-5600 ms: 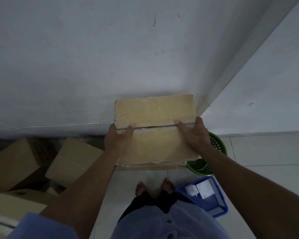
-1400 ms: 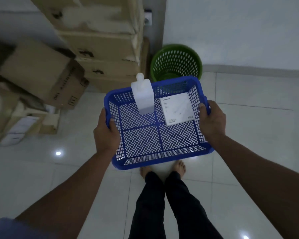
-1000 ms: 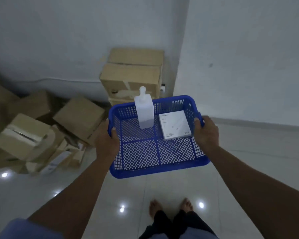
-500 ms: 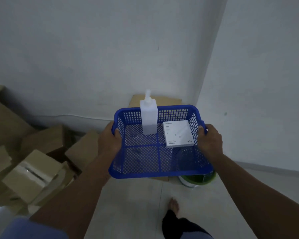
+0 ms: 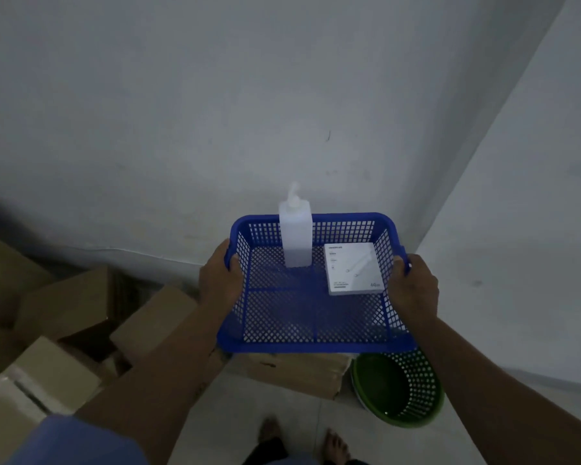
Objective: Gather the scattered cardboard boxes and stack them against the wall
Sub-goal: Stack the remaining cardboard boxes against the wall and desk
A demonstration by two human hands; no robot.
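I'm holding the blue basket up in front of me w/ both hands, over the stacked boxes in the corner. My left hand is gripping the left rim, thumb hooked over the edge, fingers curled under. My right hand is gripping the right rim the same way, thumb on top.

Inside the basket a white pump bottle is standing upright against the far wall, and a flat white box is lying just beside it on the right, leaning a bit on the basket's far-right corner.

The stack is sitting against the wall, mostly hidden under the basket; only its front edge is showing. A green basket is sitting on the floor just right of the stack. More cardboard boxes are lying scattered and tilted on the left, near the wall. My bare feet are showing at the bottom, near the stack.
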